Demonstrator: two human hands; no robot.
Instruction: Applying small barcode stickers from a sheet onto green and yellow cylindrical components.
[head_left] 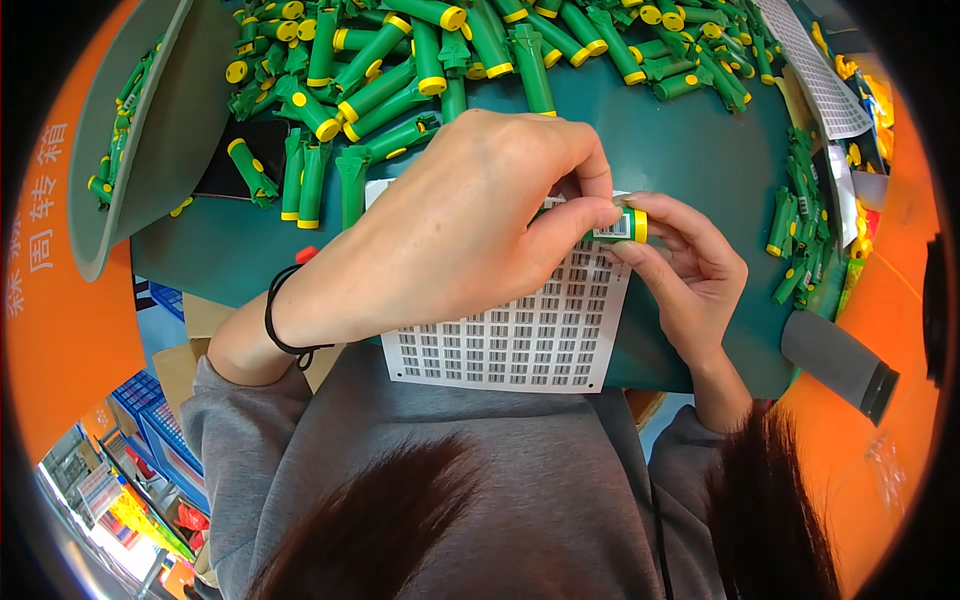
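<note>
Both my hands meet over a white sheet of small barcode stickers (520,335) lying on the green table (690,150). My left hand (460,225) reaches across from the left, its thumb and fingers pressing on a small green tube with a yellow end (632,226), which carries a white sticker. My right hand (690,275) holds the same tube from below and the right. Most of the tube is hidden by my fingers. A black band circles my left wrist.
A big heap of green tubes with yellow caps (430,60) covers the far table. A grey tray (170,120) with more tubes stands at the left. Further tubes (800,230) and another sticker sheet (820,70) lie at the right, beside a grey roll (835,360).
</note>
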